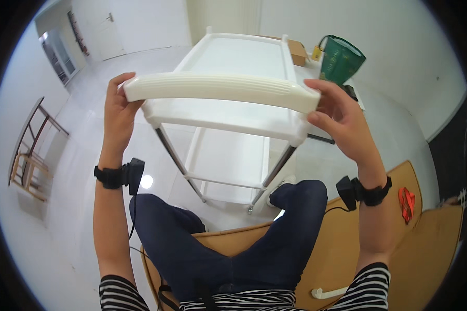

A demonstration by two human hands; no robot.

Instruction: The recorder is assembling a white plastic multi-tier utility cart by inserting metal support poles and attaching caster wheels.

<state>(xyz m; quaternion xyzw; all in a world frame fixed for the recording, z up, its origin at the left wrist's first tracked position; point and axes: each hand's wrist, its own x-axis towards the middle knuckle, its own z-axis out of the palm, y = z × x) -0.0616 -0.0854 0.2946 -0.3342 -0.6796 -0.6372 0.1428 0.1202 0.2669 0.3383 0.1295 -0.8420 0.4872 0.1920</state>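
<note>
Between my two hands is a long white plastic handle bar (220,87), slightly curved, with a ribbed face. My left hand (119,111) grips its left end, fingers over the top and thumb beneath. Its right end is in my right hand (342,116), pinched between thumb and fingers. Just behind and under the bar stands a white shelf trolley (220,116) with metal legs and small castors. The bar hides part of its near edge, and I cannot tell whether the two touch.
I sit on a tan couch (337,249); a white curved piece (329,293) and a red strap (407,205) lie on it. Behind the trolley are a green bag (341,59) and a cardboard box (297,52). A wooden chair (30,158) stands at left. Each wrist wears a black device.
</note>
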